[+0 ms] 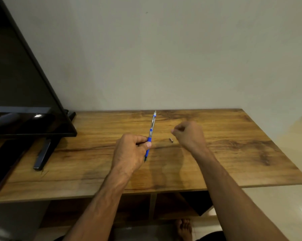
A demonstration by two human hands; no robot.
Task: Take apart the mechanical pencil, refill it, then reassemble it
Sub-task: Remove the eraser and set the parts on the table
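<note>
A blue and silver mechanical pencil (151,128) stands nearly upright above the wooden table (225,146), tip down and top end up. My left hand (132,151) grips its lower barrel with fingers and thumb curled round it. To the right, my right hand (188,133) is raised just over the table with fingers curled and fingertips pinched together; whether something tiny is between them cannot be made out. A small dark metal cap (171,140) lies on the table between the two hands.
A black flat screen (25,94) on a stand (44,153) fills the left side of the table. A dark slim device (4,167) lies at the front left. A plain wall rises behind. Below the top are open shelves, and a bare foot (184,229) rests on the floor.
</note>
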